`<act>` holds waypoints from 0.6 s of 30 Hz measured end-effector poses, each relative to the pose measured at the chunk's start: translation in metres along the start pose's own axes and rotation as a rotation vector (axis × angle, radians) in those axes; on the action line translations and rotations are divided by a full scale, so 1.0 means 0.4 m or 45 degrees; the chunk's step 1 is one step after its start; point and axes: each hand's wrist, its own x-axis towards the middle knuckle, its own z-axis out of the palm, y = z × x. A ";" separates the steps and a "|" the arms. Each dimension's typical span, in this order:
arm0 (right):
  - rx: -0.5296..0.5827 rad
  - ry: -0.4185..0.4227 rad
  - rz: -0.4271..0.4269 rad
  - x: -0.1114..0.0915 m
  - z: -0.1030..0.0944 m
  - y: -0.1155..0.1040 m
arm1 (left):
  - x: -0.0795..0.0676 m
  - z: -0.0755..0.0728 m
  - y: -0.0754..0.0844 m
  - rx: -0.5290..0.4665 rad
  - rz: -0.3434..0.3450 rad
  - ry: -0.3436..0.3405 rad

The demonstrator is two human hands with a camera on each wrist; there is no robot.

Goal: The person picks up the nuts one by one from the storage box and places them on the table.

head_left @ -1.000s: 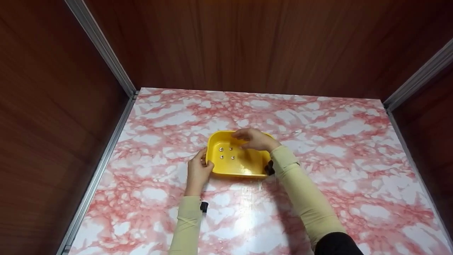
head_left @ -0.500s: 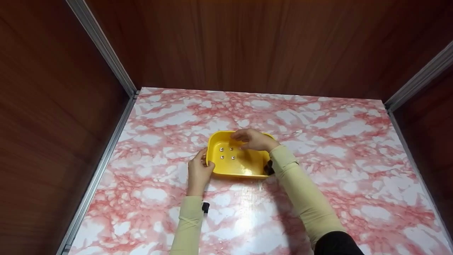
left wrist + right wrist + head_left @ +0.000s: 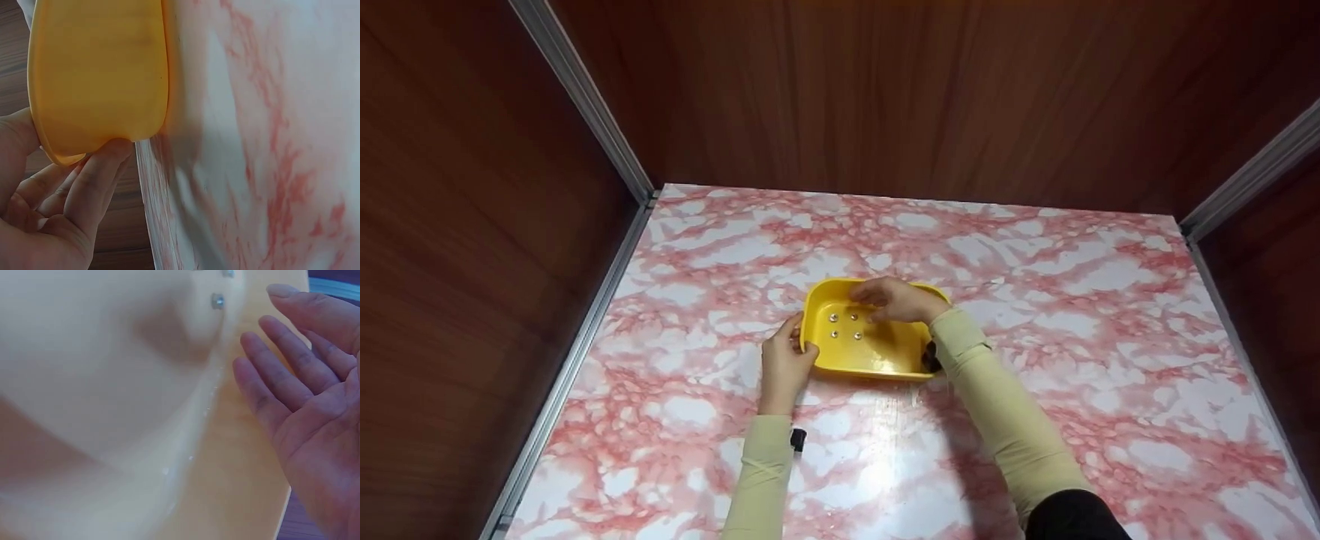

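Observation:
A yellow plastic tray [image 3: 885,360] with rounded corners and raised walls is at the middle of the table in the head view. My left hand [image 3: 786,367] grips its left end, thumb at the rim and fingers against the outer wall, as the left wrist view confirms on the tray's side [image 3: 101,73]. Over the tray's far side hovers my right hand [image 3: 901,298], fingers loosely bent. The right wrist view has nothing between those fingers [image 3: 275,382]. Several small shiny metal pieces [image 3: 857,336] are on the tray floor; their exact kind is too small to tell.
A table [image 3: 1072,300] with a red and white marbled top surrounds the tray. Dark wood-look panels [image 3: 885,97] stand behind it and at both sides, with metal strips [image 3: 585,90] along the corners. A dark object [image 3: 931,357] sits beside the right cuff.
The head view has shifted slightly. Both hands, the tray and the metal pieces keep about the same places relative to one another.

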 end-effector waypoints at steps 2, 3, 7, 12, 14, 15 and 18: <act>-0.023 -0.001 0.019 0.001 0.006 0.004 | -0.001 0.001 0.000 0.013 -0.008 -0.001; -0.026 -0.002 0.023 0.002 0.010 0.006 | -0.001 0.001 0.001 0.021 -0.012 0.000; 0.027 -0.003 0.006 0.007 0.018 0.014 | -0.002 0.002 0.000 0.031 -0.005 0.007; 0.098 -0.016 -0.039 0.011 0.022 0.020 | -0.003 0.003 0.000 0.048 0.023 0.033; 0.111 -0.019 -0.041 0.012 0.022 0.022 | -0.003 0.003 0.000 0.047 0.026 0.044; 0.105 -0.018 -0.038 0.012 0.022 0.023 | -0.003 0.004 -0.001 0.039 0.021 0.046; 0.109 -0.013 -0.021 0.015 0.023 0.026 | -0.004 0.005 -0.003 0.021 -0.005 0.049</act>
